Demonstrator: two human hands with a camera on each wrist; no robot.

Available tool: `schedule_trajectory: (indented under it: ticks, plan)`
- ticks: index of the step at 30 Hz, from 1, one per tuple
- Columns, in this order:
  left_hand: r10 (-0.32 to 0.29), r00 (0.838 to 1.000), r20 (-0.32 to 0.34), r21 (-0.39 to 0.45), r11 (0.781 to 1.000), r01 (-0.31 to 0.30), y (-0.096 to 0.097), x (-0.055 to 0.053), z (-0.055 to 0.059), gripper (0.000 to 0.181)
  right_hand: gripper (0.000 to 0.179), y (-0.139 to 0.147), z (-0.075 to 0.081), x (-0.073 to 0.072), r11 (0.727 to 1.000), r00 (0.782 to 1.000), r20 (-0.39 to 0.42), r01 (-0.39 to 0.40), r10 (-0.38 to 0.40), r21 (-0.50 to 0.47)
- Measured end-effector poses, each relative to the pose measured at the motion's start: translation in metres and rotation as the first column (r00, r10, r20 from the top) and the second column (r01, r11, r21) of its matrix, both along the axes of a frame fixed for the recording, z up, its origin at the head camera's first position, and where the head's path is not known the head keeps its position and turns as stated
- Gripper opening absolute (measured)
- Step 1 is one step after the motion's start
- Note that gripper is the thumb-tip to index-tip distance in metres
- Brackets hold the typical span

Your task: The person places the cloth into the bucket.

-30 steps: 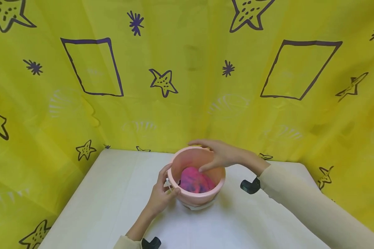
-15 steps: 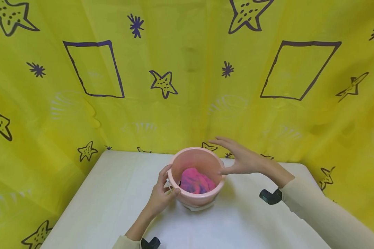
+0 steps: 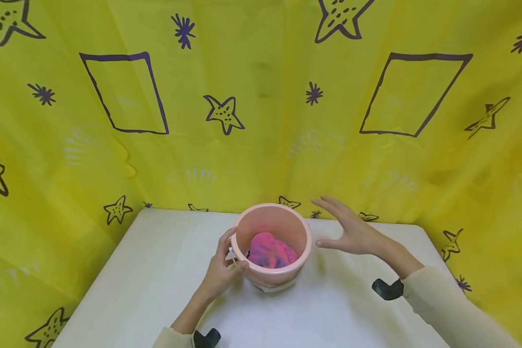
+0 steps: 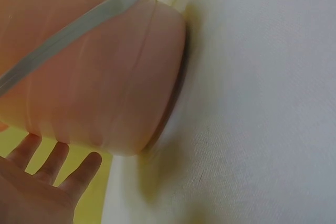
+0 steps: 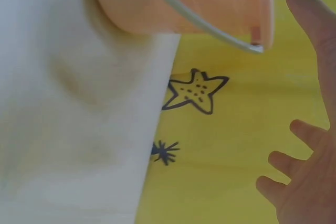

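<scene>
A pink plastic bucket stands upright on the white table, its pale handle hanging down the near side. Inside lies a crumpled pink and purple cloth-like bundle; its exact kind is hard to tell. My left hand holds the bucket at its left side, thumb at the front of the rim and index finger further back. The left wrist view shows its other fingertips at the bucket's wall. My right hand is held in the air right of the bucket, fingers spread, apart from it and holding nothing.
The white-covered table extends around the bucket. Behind it and at both sides hangs a yellow curtain printed with dark starfish and frames. Dark camera mounts sit at both wrists, one on the right.
My right hand has come out of the bucket and moved right, past the rim, with its fingers spread. My left hand keeps its hold, and the bundle stays inside.
</scene>
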State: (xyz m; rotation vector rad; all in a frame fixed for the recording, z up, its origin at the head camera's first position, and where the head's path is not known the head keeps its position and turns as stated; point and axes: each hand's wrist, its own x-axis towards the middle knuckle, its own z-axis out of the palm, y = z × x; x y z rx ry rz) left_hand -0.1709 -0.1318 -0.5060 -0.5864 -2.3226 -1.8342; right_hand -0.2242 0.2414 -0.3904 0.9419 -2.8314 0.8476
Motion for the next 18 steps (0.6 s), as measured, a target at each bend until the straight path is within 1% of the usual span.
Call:
schedule_trajectory:
  ticks: [5,8,13,16,18]
  plan:
    - [-0.018,1.000,0.020,0.009,1.000,0.017,-0.003,0.001,0.003,0.087,0.098,0.006,-0.020,0.008,0.998,0.998,-0.028,0.064,-0.063,0.017]
    - [-0.025,0.999,0.028,0.006,1.000,0.025,-0.006,0.002,0.006,0.087,0.099,0.009,-0.031,0.012,0.995,0.993,-0.076,0.094,-0.092,0.025]
    - [-0.016,1.000,-0.002,-0.041,0.999,0.016,-0.013,0.004,0.011,0.087,0.097,0.012,-0.049,0.018,0.990,0.976,-0.182,0.132,-0.120,0.056]
    - [0.006,0.999,-0.034,-0.081,0.997,-0.009,-0.019,0.004,0.012,0.088,0.096,0.013,-0.059,0.021,0.983,0.966,-0.210,0.171,-0.153,0.071]
    - [0.029,0.998,-0.052,-0.114,0.993,-0.035,-0.024,0.003,0.011,0.089,0.096,0.014,-0.066,0.023,0.977,0.958,-0.226,0.201,-0.179,0.078]
